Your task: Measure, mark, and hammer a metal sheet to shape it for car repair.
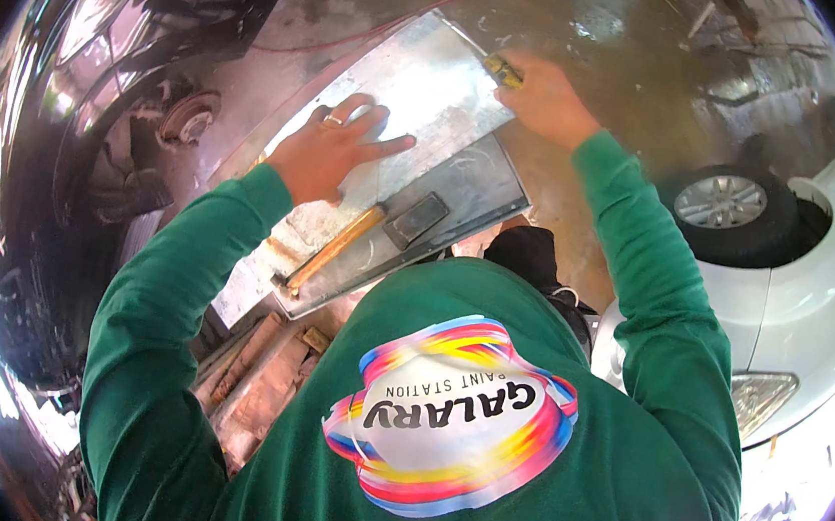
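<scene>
A pale, shiny metal sheet [435, 76] lies slanted in front of me over a darker metal plate [486, 172]. My left hand [333, 147], with a ring on one finger, rests on the sheet with its fingers spread. At the sheet's far right edge, my right hand [548, 100] is closed around the yellow-and-black handle of a screwdriver [502, 69]. Its thin shaft points up and left along the edge. Nearer my body, a wooden-handled hammer [338, 246] lies on the plate beside a dark rectangular block [415, 221].
A dark car body [74, 177] with an exposed brake disc [190, 118] stands at left. A white car [793, 327] with a wheel [722, 204] is close at right. A thin red cable [358, 39] crosses the floor. Wooden pieces [261, 371] lie below the plate.
</scene>
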A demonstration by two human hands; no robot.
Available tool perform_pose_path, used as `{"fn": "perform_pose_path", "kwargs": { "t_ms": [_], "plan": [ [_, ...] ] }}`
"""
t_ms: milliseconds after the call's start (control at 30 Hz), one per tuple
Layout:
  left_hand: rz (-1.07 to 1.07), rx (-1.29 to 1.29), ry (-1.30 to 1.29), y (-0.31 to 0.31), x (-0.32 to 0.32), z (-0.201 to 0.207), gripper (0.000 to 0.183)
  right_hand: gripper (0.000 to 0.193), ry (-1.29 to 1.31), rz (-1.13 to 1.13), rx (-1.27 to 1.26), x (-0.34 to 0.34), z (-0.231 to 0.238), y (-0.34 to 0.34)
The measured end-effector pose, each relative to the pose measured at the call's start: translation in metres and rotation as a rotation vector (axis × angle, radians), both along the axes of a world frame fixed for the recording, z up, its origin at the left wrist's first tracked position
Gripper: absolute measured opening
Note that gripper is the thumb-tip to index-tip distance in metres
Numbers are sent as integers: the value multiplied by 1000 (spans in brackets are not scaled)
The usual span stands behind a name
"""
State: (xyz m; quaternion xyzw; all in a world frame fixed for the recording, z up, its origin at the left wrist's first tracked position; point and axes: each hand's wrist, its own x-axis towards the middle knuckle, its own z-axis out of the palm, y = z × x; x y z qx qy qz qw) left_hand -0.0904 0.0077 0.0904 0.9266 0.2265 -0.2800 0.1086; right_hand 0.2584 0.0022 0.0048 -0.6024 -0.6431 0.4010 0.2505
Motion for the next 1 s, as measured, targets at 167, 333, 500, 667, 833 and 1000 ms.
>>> {"fn": "perform_pose_path", "kwargs": {
  "t_ms": [167,333,500,667,833,1000],
  "plan": [
    [-179,43,-110,12,-1,-17,141,53,-48,13,117,3,-17,0],
    [-215,10,-52,23,27,-11,146,49,-131,-72,123,-4,-19,-8],
    [-143,-21,84,14,55,-5,160,41,-72,-228,159,-19,-17,-24],
    [-112,57,143,15,60,-4,161,41,61,-438,126,-9,-40,-39],
    [-87,-1,68,19,47,-12,156,49,138,-391,-67,-13,-21,-43],
    [-52,-18,71,19,56,-10,148,40,236,-431,-56,-12,-38,-49]
  ]
}}
